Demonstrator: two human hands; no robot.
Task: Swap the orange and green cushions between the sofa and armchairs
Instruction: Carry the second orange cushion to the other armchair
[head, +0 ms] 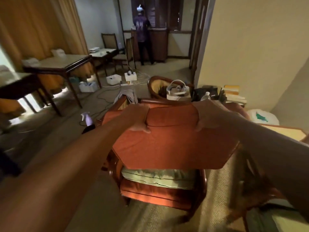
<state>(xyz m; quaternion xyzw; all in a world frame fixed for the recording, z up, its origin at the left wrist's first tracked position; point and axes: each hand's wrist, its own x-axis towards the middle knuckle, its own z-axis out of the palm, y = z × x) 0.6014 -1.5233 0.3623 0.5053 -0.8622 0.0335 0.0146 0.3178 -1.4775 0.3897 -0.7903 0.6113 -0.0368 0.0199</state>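
Note:
Both my hands hold a large orange cushion (170,148) flat above a wooden armchair (202,185). My left hand (138,121) grips its far edge on the left, and my right hand (207,116) grips the far edge on the right. A smaller orange cushion (172,114) lies between my hands, on top of the large one. Under the held cushion, a pale green cushion (158,177) rests on the armchair's seat, with the orange seat base (155,190) below it. The cushion hides the armchair's back.
A second armchair (158,86) behind holds a white bag (178,92). Dark tables (65,64) stand at the left, boxes and cables litter the floor (128,77), and a spray bottle (87,118) stands nearby. Another person (142,34) stands at the far cabinet. Books (234,96) are stacked at the right.

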